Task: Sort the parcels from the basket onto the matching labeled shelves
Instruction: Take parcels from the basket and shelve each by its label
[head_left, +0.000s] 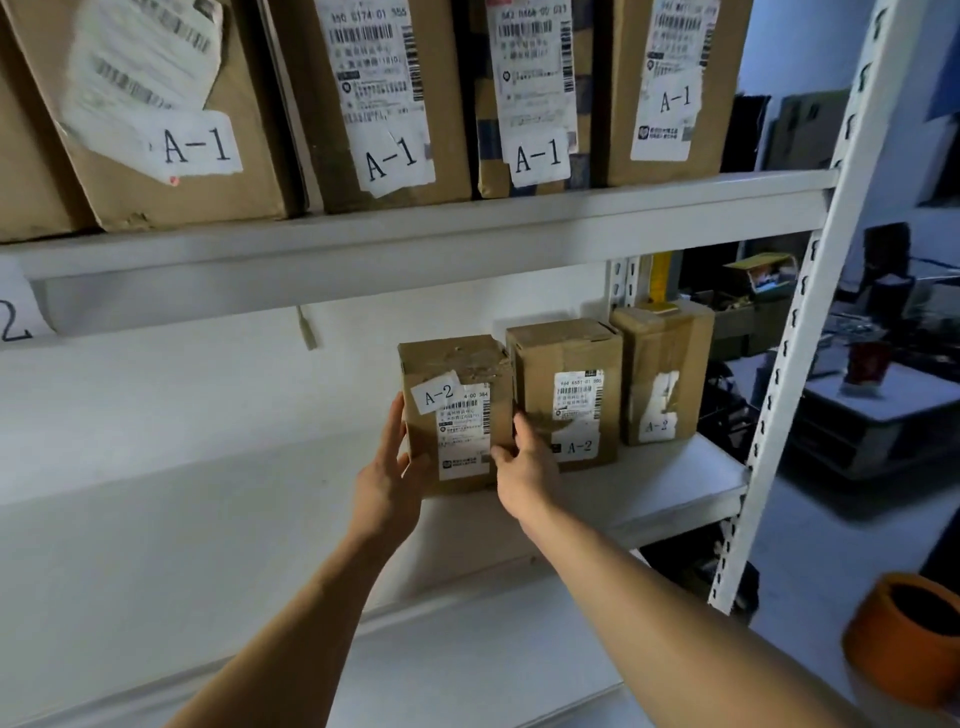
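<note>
Four A-1 boxes (395, 98) are seen on the upper shelf (415, 234); three A-2 parcels are stood on the lower shelf (675, 483). The leftmost parcel (457, 410) is clasped at its sides by the left hand (387, 478) and right hand (524, 467), fingers lightly curled. An orange basket (904, 639) is glimpsed near right.

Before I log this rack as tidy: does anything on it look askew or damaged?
Mostly labels. The leftmost A-1 box leans, its shipping label peeling and crumpled. The rightmost A-2 parcel has a torn label. The A-2 parcel between the hands sits forward of its neighbours. Every label matches its row.
</note>
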